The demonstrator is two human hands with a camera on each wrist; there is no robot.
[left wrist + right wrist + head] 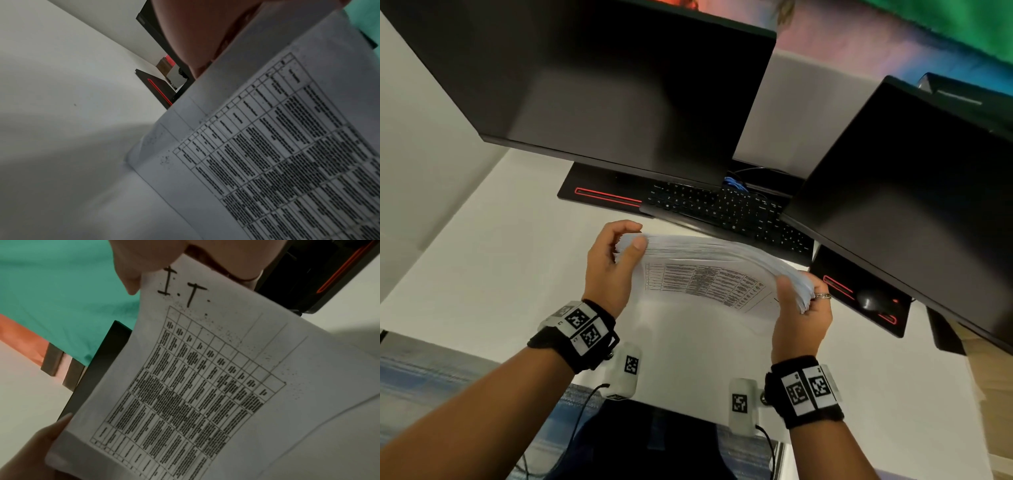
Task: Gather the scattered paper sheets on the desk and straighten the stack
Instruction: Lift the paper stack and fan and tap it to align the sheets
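A thick stack of white paper sheets (705, 277) stands on its long edge on the white desk (500, 274), bowed upward in the middle. Its near face carries a printed table. My left hand (631, 234) grips the stack's left end, thumb on the near face and fingers curled over the top. At the right end my right hand (803, 291) grips it the same way. In the left wrist view the printed sheet (267, 146) fills the right side below my palm (195, 32). The right wrist view shows the sheet (195, 378) marked "I.T." under my thumb (131, 272).
A black keyboard (722, 209) lies just behind the stack. Two dark monitors hang over it, one large (602, 78) and one at the right (914, 192). A mouse (869, 301) sits on a black red-trimmed base at the right. The desk's front edge (688, 411) is near my wrists.
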